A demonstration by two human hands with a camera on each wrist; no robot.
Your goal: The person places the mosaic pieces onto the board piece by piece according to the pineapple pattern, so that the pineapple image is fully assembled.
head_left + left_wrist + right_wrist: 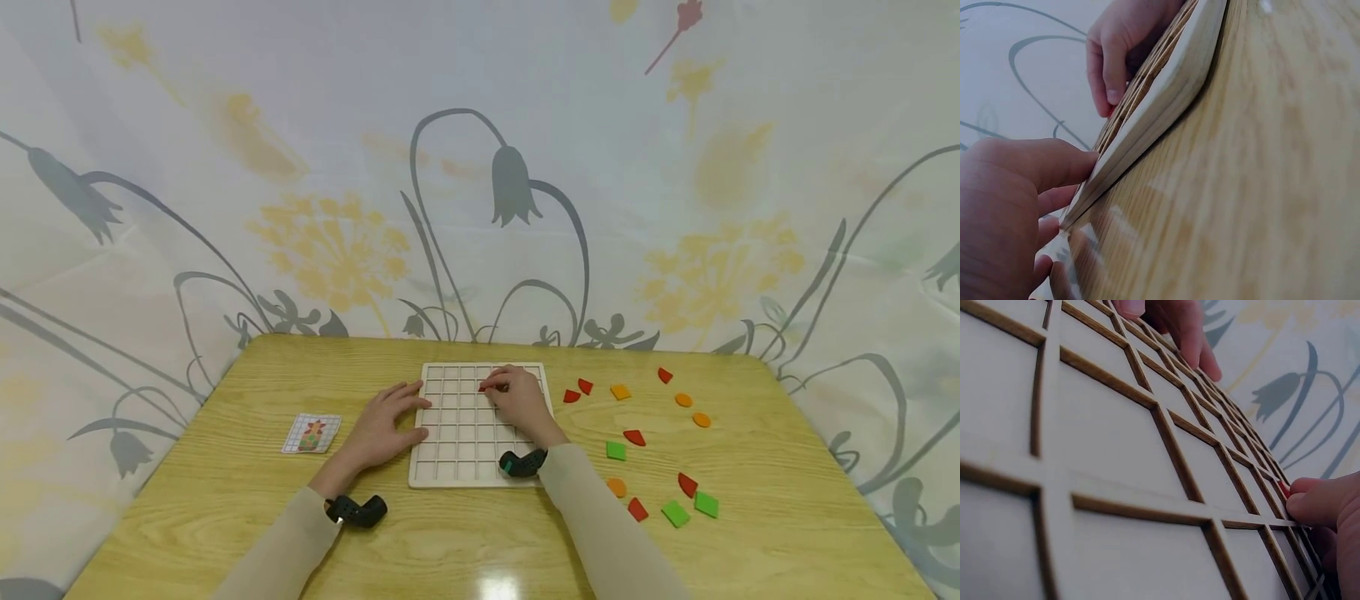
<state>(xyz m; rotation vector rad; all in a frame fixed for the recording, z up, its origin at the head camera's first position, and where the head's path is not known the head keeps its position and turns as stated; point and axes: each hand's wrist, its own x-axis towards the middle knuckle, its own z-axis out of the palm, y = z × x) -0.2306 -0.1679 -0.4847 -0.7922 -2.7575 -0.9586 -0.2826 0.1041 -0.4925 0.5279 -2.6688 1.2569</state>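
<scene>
A white wooden board with a raised grid of square cells lies on the table. My left hand rests at its left edge, fingers spread and fairly straight, with thumb and fingertips touching the rim. Over the upper part of the grid, my right hand pinches a small red piece between thumb and fingers, close to a cell. Only a sliver of that red piece shows in the right wrist view; the fingers hide the rest. The cells that show hold no pieces.
Right of the board lie several red quarter-circle pieces, orange round pieces, an orange square and green squares. A gridded picture card lies left of my left hand. A flower-patterned cloth hangs behind the table.
</scene>
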